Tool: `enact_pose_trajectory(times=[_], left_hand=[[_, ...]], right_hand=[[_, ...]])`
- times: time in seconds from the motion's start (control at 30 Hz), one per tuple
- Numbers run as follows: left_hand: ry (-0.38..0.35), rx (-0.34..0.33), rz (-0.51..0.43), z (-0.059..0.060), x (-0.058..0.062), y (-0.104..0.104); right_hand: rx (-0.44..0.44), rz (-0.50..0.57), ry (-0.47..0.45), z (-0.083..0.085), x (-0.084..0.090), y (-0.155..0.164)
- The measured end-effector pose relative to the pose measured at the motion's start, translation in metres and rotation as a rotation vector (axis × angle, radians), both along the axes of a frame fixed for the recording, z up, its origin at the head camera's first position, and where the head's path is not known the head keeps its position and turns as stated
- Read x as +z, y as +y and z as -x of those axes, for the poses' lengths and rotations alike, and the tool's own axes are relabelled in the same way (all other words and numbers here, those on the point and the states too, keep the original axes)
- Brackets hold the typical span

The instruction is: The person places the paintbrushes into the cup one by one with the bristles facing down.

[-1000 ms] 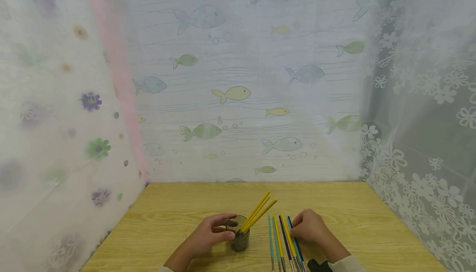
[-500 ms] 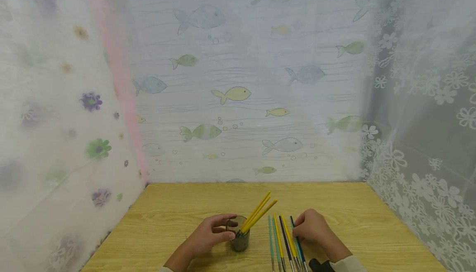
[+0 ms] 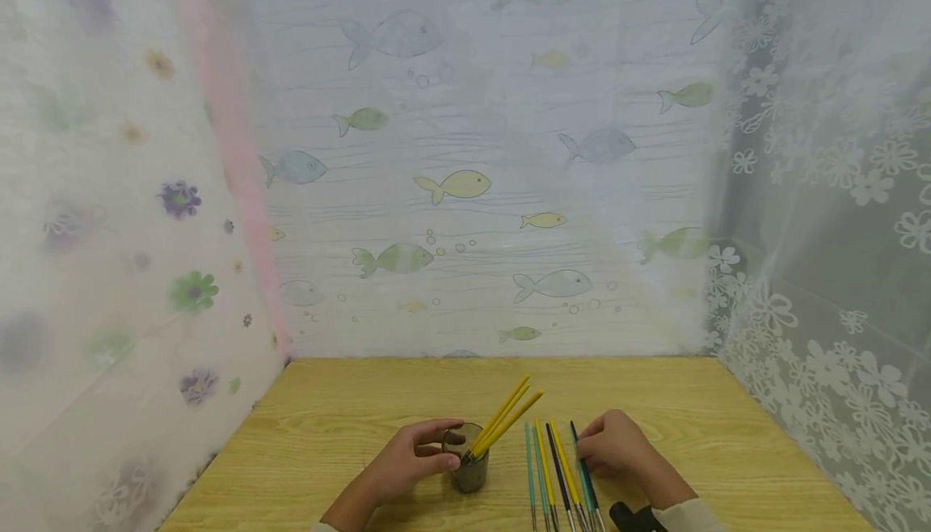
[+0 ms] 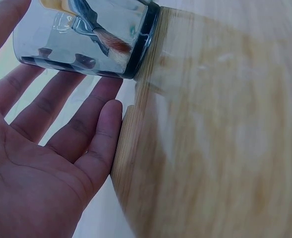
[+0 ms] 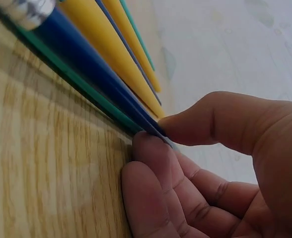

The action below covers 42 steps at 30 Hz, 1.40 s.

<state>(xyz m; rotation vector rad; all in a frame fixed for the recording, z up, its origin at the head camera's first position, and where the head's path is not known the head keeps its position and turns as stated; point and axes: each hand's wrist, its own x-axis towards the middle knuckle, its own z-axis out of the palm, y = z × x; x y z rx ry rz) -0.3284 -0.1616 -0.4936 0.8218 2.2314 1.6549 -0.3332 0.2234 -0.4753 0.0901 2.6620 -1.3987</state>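
Note:
A small clear glass [image 3: 469,467] stands on the wooden table [image 3: 349,419] with three yellow paintbrushes [image 3: 505,415] leaning out to the right. My left hand [image 3: 447,445] grips the glass from the left, thumb at the rim. In the left wrist view the glass [image 4: 86,39] sits at the fingertips of that hand [image 4: 61,129], bristles showing inside. Right of the glass lies a row of teal, yellow and blue brushes [image 3: 549,471]. My right hand [image 3: 591,449] pinches the far end of a blue brush [image 3: 582,467]. Thumb and forefinger of the right hand [image 5: 158,134] meet on the blue brush [image 5: 86,64].
Sheer curtains with fish [image 3: 451,184] and flower prints [image 3: 836,338] close off the table at the back and on both sides. A black wrist-worn device [image 3: 633,518] shows at the lower edge. Bare wood lies beyond the glass and to the right of the brushes.
My right hand has shifted slightly right, and the blue brush's far end has come away from the other brushes. The left hand and glass have not moved.

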Motion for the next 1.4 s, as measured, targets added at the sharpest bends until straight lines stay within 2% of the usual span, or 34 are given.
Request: enact_pose_trajectory(times=[0.47, 0.87, 1.13, 1.4], left_hand=[[-0.001, 0.005, 0.002, 0.000, 0.001, 0.000], [0.002, 0.010, 0.010, 0.000, 0.001, 0.000], [-0.002, 0.009, 0.003, 0.000, 0.001, 0.001], [-0.016, 0.000, -0.012, 0.000, 0.000, 0.001]], right_hand=[[-0.022, 0.192, 0.013, -0.001, 0.005, 0.001], [-0.003, 0.262, 0.026, -0.006, 0.023, -0.009], [0.065, 0.322, 0.063, -0.010, 0.032, -0.014], [0.147, 0.337, 0.090, -0.012, 0.034, -0.015]])
